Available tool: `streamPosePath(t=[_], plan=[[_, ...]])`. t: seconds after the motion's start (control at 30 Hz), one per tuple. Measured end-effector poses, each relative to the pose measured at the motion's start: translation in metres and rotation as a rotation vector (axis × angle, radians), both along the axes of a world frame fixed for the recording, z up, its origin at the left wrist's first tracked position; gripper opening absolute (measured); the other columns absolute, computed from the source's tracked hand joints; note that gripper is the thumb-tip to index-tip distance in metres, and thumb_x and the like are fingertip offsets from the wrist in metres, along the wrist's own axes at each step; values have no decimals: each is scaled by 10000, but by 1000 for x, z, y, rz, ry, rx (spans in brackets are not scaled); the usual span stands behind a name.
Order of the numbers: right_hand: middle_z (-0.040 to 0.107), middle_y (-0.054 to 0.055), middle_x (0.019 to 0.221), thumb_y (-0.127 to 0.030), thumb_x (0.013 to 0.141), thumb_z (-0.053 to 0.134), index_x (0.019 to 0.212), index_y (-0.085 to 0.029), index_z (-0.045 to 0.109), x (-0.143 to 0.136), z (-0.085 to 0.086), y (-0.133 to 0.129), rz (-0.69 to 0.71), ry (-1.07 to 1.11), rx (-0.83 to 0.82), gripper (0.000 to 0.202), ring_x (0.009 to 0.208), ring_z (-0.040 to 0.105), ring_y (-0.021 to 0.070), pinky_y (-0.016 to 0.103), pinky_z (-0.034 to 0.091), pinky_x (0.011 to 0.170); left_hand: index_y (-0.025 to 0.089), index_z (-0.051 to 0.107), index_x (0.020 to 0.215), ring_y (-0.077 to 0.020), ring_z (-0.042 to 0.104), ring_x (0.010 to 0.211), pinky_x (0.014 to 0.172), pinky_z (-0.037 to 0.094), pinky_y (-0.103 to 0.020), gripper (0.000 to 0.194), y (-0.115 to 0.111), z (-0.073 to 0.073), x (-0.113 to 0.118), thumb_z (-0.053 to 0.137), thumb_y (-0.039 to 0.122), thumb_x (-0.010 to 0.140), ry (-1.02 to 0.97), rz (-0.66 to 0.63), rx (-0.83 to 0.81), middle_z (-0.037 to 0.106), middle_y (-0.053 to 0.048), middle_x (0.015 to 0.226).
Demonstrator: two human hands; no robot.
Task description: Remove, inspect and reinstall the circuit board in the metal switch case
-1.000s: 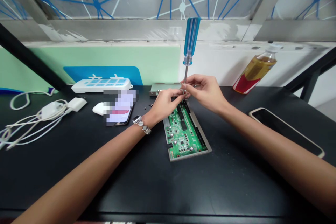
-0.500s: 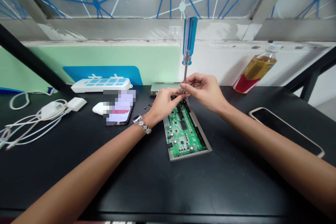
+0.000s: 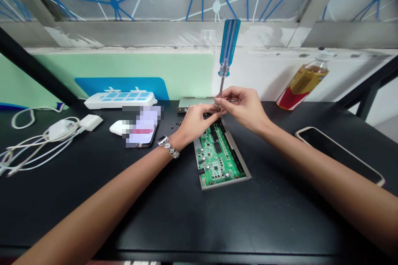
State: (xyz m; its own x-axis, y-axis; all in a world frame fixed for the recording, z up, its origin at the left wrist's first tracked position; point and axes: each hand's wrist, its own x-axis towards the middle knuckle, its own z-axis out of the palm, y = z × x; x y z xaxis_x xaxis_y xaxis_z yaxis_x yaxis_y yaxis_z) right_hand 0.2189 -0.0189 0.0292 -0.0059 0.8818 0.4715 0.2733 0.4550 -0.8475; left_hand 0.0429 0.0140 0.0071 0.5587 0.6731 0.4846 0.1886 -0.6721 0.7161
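Observation:
A screwdriver with a clear blue handle stands nearly upright, its handle leaning a little right. My right hand pinches its shaft low down, over the far end of a green circuit board. The board sits in a grey metal tray on the black table. My left hand is closed, thumb and fingers pinched together right beside the screwdriver's tip. Whatever lies between those fingers is too small to make out. The tip itself is hidden by my fingers.
Left of my hands are small dark screws, a phone, a white case, a power strip and white cables. A metal piece lies behind. A bottle and another phone are on the right.
The screwdriver's handle has tilted slightly to the right, its shaft still between my right fingers. Both hands stay almost where they were, and the board has not moved.

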Motion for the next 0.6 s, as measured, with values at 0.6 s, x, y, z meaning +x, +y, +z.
streamPosePath(t=[0.6], plan=[[734, 58, 807, -306, 804, 780, 897, -151, 730, -3, 0, 1, 24, 44, -31, 187, 717, 688, 184, 347, 599, 658, 161, 807, 1048, -205, 747, 892, 805, 543, -322, 244, 1, -1, 0, 630, 314, 981, 1, 27, -51, 823, -71, 1006]])
